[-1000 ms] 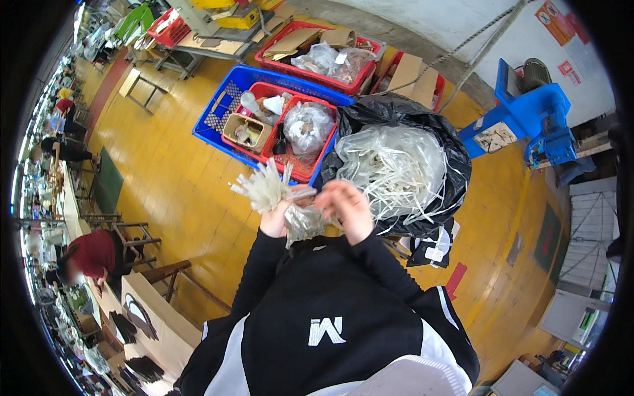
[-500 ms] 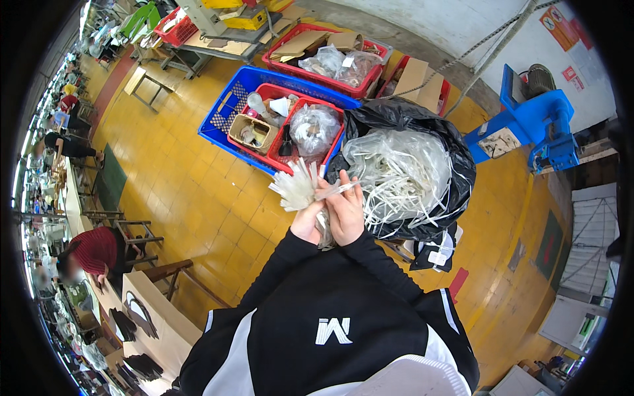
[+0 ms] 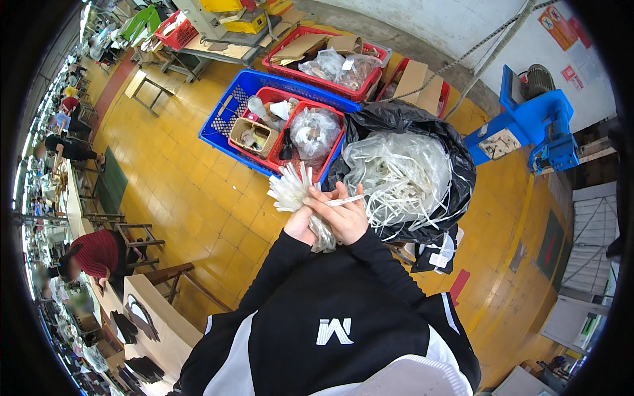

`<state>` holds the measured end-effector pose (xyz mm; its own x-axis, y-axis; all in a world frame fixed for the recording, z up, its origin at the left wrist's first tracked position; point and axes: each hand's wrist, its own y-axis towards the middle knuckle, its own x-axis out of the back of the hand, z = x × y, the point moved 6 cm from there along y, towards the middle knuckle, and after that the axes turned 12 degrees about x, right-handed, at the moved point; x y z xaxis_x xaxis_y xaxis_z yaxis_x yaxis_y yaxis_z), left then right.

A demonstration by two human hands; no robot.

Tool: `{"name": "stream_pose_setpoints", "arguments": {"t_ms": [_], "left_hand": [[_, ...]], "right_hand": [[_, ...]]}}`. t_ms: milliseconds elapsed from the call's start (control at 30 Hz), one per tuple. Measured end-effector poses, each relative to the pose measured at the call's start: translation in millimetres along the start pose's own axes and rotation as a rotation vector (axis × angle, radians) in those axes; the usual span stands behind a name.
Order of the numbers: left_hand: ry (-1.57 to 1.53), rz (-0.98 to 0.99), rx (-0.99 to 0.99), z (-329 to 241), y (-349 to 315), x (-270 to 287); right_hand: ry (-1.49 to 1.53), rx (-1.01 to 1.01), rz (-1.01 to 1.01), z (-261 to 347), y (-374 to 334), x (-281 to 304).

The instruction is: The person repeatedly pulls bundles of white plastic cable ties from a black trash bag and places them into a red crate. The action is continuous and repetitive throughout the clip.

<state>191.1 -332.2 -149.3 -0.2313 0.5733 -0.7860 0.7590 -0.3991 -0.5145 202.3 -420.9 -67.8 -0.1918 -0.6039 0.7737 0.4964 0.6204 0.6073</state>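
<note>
A bundle of whitish translucent strips (image 3: pixel 288 191) fans out at its upper end in front of my chest. My left hand (image 3: pixel 299 227) is closed around the bundle's middle, and its lower ends hang down between my wrists. Beside it, my right hand (image 3: pixel 349 222) has its fingers bent over a single strip that runs sideways from the bundle; the fingers partly hide the grip. Just beyond my right hand, a heap of similar loose strips (image 3: pixel 404 185) lies on clear plastic in a black plastic bag (image 3: pixel 460 181).
A blue crate (image 3: pixel 218 135) holding red bins (image 3: pixel 274 98) stands ahead, left of the bag. Behind it sits a red crate (image 3: pixel 323 82) of cardboard and plastic. A blue machine (image 3: pixel 522 125) stands at right. People work along benches (image 3: pixel 99 297) at far left.
My right hand has turned slightly and its fingers are bent more across the bundle. The strip it holds now reaches sideways to the right. My left hand has shifted slightly left.
</note>
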Motion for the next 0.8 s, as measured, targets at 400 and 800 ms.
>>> {"name": "stream_pose_setpoints", "arguments": {"t_ms": [400, 800], "left_hand": [[0.066, 0.059, -1.021, -219.2, -201.2, 127.8], [-0.299, -1.492, -2.446, -175.6, -521.1, 140.7]], "right_hand": [[0.181, -0.712, -0.222, -114.9, -114.6, 45.0], [0.582, -0.570, 0.978, -138.0, -212.5, -26.7]]}}
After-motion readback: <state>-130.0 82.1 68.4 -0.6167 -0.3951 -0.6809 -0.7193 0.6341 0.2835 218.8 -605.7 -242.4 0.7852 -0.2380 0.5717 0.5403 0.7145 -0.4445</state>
